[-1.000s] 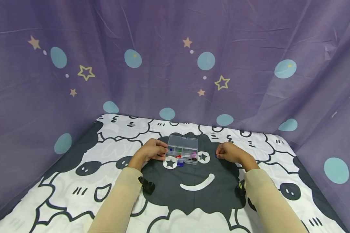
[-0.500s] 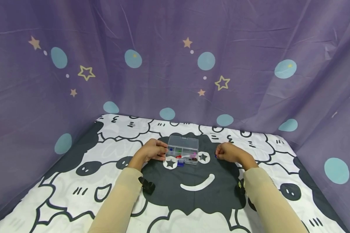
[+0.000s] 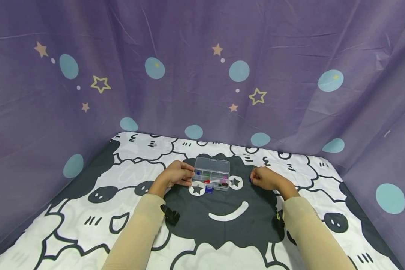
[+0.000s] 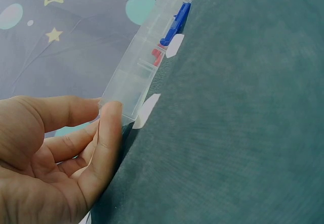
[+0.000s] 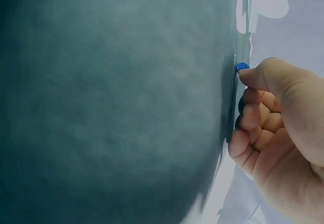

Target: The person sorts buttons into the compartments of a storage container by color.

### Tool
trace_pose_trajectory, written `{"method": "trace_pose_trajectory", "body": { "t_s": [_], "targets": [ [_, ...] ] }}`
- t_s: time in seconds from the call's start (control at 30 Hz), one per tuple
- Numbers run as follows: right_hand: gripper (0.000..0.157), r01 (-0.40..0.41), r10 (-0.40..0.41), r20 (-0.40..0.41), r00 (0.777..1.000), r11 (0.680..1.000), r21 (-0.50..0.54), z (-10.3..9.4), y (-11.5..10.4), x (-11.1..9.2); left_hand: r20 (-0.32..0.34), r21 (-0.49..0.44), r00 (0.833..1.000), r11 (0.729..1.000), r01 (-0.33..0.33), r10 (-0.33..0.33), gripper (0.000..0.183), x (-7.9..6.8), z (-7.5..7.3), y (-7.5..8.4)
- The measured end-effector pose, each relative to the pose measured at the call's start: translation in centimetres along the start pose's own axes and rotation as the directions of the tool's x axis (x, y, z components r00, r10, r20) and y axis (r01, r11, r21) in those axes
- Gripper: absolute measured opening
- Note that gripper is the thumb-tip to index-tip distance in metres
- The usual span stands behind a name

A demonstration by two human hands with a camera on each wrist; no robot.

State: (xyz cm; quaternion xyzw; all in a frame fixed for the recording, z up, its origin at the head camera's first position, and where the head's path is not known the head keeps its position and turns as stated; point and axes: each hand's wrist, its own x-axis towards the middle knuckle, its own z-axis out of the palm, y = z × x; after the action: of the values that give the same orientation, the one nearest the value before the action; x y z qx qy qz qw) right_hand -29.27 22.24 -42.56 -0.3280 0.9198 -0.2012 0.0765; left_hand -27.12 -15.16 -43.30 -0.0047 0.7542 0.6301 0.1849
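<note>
A clear plastic compartment box with its lid raised stands on the dark part of the cloth. Small blue, green, red, pink and dark pieces sit in its compartments. My left hand grips the box's left end, thumb in front and fingers behind in the left wrist view. A flat blue piece is at the box's front side, beside a red piece. To the right of the box, my right hand pinches a small round blue piece close over the cloth, the other fingers curled beneath.
A black-and-white cartoon cloth covers the surface. Behind it and at the sides hangs a purple curtain with stars and blue ovals. Dark wrist-worn devices show below both hands.
Almost nothing differs. My right hand has shifted very slightly, still pinching the blue piece; my left hand and the box have stayed in place.
</note>
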Motion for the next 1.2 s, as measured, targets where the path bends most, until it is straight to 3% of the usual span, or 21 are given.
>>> {"method": "trace_pose_trajectory", "body": {
  "t_s": [0.43,0.77,1.2],
  "targets": [
    [0.008,0.070,-0.069,-0.147,0.987,0.998,0.000,0.4,-0.2,0.8,-0.006,-0.001,1.000,1.000,0.016,-0.016,0.031,0.2,-0.1,0.2],
    [0.007,0.101,-0.098,-0.201,0.975,0.995,0.004,0.5,-1.3,1.5,-0.004,0.004,1.000,1.000,0.015,-0.015,0.033,0.1,0.0,0.1],
    [0.008,0.161,-0.152,-0.215,0.965,0.987,0.021,0.6,-4.1,3.1,-0.010,-0.005,1.000,1.000,0.024,-0.024,0.031,0.0,0.0,0.1]
  ]
}}
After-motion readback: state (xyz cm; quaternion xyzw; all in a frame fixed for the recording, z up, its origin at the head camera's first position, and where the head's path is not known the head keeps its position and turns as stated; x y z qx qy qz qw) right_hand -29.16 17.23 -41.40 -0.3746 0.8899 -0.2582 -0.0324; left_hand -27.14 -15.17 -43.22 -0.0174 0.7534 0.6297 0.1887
